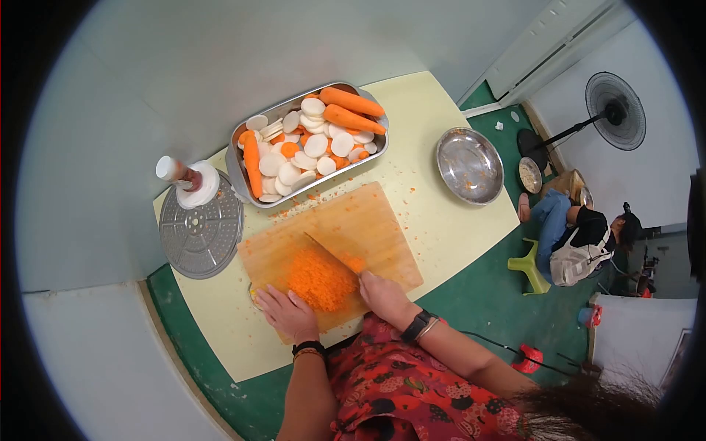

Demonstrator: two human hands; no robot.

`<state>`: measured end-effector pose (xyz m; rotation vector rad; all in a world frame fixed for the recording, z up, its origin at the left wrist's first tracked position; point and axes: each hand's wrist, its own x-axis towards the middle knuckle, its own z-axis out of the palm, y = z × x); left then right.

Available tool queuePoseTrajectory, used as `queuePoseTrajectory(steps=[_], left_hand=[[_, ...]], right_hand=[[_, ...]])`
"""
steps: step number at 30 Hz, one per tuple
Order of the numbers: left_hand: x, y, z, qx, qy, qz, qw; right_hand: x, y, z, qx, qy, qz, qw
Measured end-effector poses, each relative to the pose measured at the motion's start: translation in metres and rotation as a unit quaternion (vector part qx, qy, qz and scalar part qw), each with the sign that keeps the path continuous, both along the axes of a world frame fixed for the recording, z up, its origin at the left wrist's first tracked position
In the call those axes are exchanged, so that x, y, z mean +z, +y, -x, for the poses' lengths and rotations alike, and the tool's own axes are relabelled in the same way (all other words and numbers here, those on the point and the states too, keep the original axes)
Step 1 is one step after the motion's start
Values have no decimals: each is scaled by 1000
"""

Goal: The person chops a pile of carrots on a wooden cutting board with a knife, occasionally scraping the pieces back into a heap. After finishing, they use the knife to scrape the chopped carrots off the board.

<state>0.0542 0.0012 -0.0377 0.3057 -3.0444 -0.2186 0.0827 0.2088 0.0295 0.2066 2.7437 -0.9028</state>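
My right hand (385,298) is closed round the handle of a kitchen knife (331,251), whose blade lies along the far right side of a heap of finely chopped carrot (316,283). My left hand (285,314) rests at the near left edge of the wooden cutting board (368,213), fingers stretched out, beside the heap. Something small and yellowish shows at its fingertips, too hidden to name. Beyond the board stands a metal tray (309,192) filled with white root slices (316,145), carrot pieces and whole carrots (353,117).
On the pale yellow table (456,228) stand a steel bowl (471,165) at right and a perforated metal disc (202,231) at left, near a white roll with a bottle (187,180). A seated person (581,242) and a fan (615,112) are at far right.
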Motion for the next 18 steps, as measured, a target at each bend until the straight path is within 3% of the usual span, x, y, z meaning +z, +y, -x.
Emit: queuePoseTrajectory(steps=[18], left_hand=[[4,1,-1,2,-14,1,1000]], right_hand=[[7,17,4,-12,-9,7,1000]])
